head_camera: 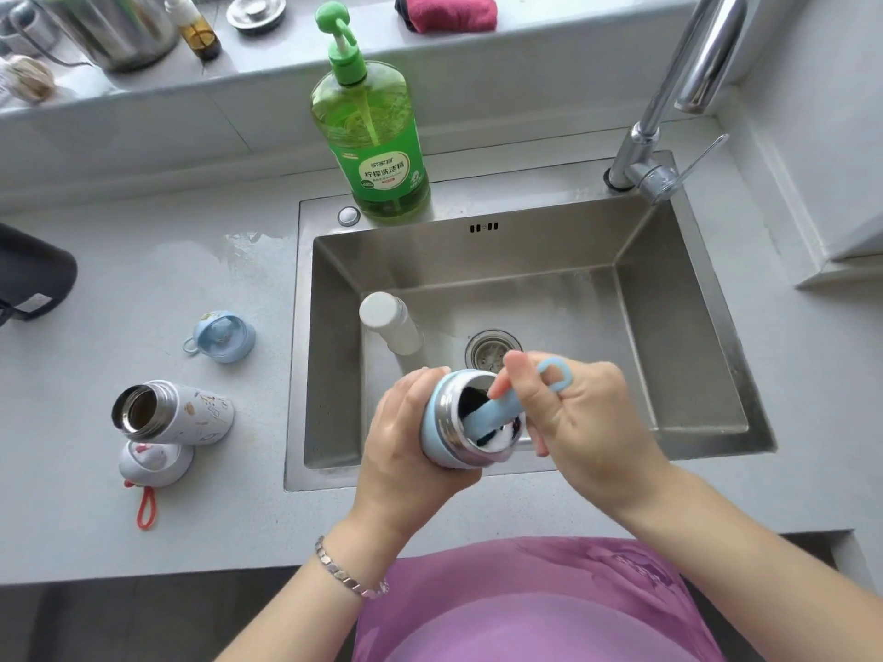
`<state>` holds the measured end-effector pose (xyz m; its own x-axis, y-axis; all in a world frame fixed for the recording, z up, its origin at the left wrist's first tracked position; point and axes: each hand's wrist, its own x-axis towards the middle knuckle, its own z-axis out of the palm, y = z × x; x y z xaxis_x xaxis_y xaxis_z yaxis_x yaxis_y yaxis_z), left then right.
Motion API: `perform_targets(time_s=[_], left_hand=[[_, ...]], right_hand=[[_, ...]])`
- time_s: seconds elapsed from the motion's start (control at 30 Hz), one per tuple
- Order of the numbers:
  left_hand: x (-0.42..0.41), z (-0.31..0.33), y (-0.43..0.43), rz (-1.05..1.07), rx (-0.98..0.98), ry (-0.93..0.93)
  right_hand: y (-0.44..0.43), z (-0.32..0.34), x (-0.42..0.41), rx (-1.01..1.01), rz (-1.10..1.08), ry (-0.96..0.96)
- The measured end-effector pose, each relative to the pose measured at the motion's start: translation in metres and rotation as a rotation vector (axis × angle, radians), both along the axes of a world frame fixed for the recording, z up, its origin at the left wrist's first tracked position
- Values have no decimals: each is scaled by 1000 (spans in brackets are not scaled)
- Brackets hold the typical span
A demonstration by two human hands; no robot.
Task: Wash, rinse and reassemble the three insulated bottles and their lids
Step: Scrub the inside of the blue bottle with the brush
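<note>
Washing stage, roughly the first third by my read. Left hand (411, 422) wraps its fingers round the blue bottle (434, 425) and holds it tilted over the front edge of the sink (525, 260). Right hand (587, 413) pinches the bottle brush (504, 407) by its flat blue handle; the brush head is down inside the bottle mouth, dark and mostly hidden.

Left to do, as I judge it: rinse this one, then handle the other two and cap all three.
- White bottle (392, 327) stands in the sink basin, top seems closed, probably not opened yet.
- Patterned bottle (191, 413) lies on its side on the counter (119, 289), mouth open. Its lid (155, 463) touches it, orange loop trailing. Washed or not, cannot tell.
- Blue lid (222, 336) sits apart on the counter.

Materials:
- Blue bottle: matte pastel shell, shiny threaded steel neck.
- Patterned bottle: steel-lined, white printed body.
- Brush handle: smooth plastic, ring at the end.
- Sink: brushed stainless, square-cornered, wet.
- Counter: pale speckled stone, wet patch near the dish soap bottle (372, 145), which is translucent green with a pump.
</note>
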<state>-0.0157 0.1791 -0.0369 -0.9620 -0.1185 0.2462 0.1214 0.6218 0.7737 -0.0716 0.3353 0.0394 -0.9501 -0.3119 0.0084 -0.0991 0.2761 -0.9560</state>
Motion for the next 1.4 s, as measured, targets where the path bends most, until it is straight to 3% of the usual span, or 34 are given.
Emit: perform_targets(time_s=[0.33,0.4,0.5,0.7,0.83,0.93,1.0,1.1,1.27,1.4], left_hand=[[5,5,-4,28,35,-174],[4,4,-10,48,-18,-168],[1,14,-4,-16,-110,-120],[0,9,-4,63,-66,-181],[5,13,2,-12,-113,-159],[8,3,-3,69,-59,-182],[6,5,-4,95,-23,-185],[5,10,5,12,-22,-149],[7,5,0,125,50,-177],[5,11,6,35,3,-145]], right_hand=[[11,6,-11,3,4,12],[20,9,-14,-58,-58,47],[17,-4,-5,21,-23,39],[23,-1,-6,-22,-49,114],[16,-6,4,75,15,104],[24,8,-4,-14,-61,186],[21,7,-1,-74,-61,163],[10,-1,9,1,-10,109],[16,14,2,-81,-197,114],[5,6,7,-97,-195,-66]])
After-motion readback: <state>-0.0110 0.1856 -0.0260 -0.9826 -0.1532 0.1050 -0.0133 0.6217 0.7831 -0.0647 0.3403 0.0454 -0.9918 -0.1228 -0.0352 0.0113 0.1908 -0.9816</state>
